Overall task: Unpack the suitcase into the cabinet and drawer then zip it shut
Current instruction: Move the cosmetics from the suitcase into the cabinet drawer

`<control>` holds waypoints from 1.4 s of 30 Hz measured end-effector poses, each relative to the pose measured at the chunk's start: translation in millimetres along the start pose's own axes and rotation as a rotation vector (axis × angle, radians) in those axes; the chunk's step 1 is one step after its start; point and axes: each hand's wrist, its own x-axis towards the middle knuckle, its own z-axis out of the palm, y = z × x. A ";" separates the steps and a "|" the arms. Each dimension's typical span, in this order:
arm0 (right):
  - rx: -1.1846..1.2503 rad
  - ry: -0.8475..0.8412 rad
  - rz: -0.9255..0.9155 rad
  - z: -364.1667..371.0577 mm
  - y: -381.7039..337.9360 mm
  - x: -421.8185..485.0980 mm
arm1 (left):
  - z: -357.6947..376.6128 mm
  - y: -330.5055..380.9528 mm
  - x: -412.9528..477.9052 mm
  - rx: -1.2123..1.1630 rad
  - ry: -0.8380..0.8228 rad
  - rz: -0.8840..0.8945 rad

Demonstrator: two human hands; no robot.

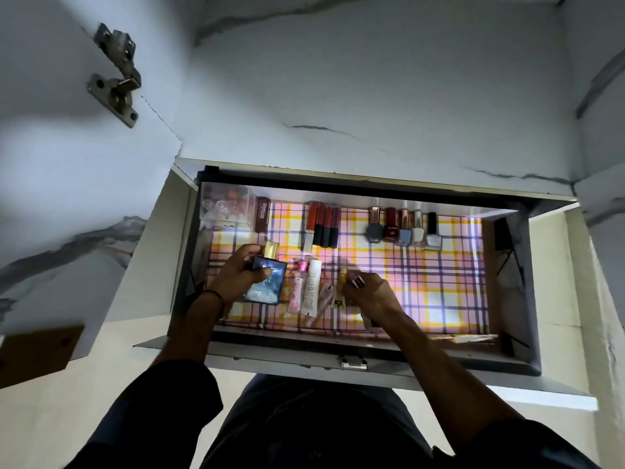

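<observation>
Below, drawer (338,363) holds nail polishes (404,228), lipsticks (321,228) at back; left hand (241,272) grips perfume bottle (267,282), right hand (370,294) pinches gold tube (343,277).

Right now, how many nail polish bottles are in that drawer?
5, in a row, back right of the drawer: grey, dark red, blue, white, lilac. More may hide under the left hand or right hand.

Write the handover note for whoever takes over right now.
Left hand grips the blue perfume bottle at the left side of the open drawer.
Right hand pinches a small gold-topped item beside it.
Done: lip glosses and nail polishes lie along the back, tubes in front.
Left: set both items down. Suitcase is out of view, so remaining unpacking and zipping cannot be judged.
</observation>
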 end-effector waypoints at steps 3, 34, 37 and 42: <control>-0.070 0.088 -0.010 5.0 -1.1 -6.2 | 2.6 -1.2 4.5 0.023 -0.022 0.006; -0.244 0.112 -0.130 21.9 -0.8 -16.2 | 59.9 10.8 -10.1 1.165 -0.048 0.498; -0.199 0.163 -0.140 18.7 1.8 -16.5 | 68.9 8.3 -7.6 1.223 -0.042 0.460; -0.100 0.256 -0.128 13.5 5.4 -15.0 | 65.4 3.3 -9.5 1.203 -0.036 0.414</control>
